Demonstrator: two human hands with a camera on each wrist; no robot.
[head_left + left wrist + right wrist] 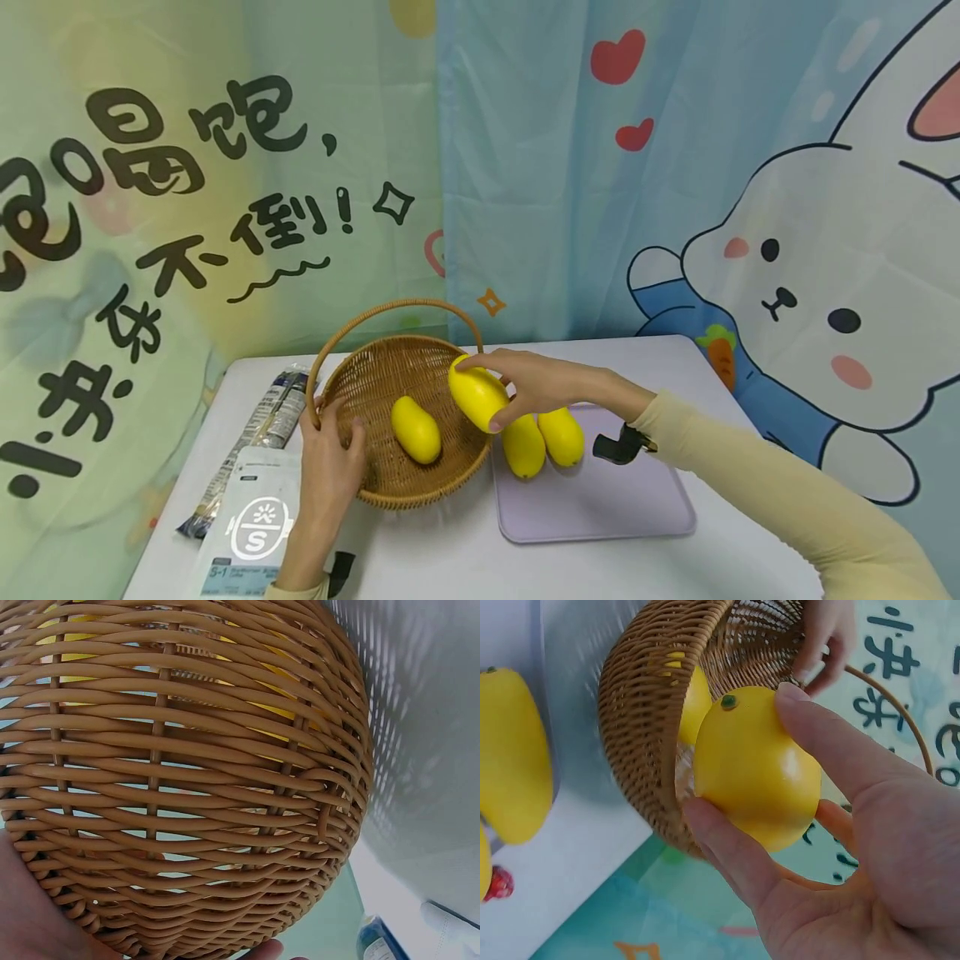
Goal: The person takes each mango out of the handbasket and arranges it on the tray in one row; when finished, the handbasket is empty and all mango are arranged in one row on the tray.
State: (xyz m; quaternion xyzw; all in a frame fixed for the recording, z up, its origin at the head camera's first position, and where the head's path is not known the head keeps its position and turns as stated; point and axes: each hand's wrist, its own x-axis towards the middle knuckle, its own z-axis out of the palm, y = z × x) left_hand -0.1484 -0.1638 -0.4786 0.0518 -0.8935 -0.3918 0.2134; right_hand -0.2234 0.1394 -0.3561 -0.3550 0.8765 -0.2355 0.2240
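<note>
A brown wicker basket (405, 492) with a tall arched handle stands tilted toward me, with one yellow mango (416, 430) inside. My left hand (330, 467) grips the basket's left rim, thumb on the inner side; the left wrist view shows mostly the woven wall (187, 750). Over the right rim, my right hand (536, 379) holds another mango (478, 395) between thumb and fingers. That held mango (754, 772) shows a green stem spot in the right wrist view. Two more mangoes, a nearer one (523, 447) and one beside it (562, 437), lie on a lilac tray (600, 508).
Left of the basket, a white-and-blue pouch (251, 517) overlaps a long silvery packet (273, 417) on the white table (420, 558). A printed curtain (517, 167) hangs behind the table's back edge.
</note>
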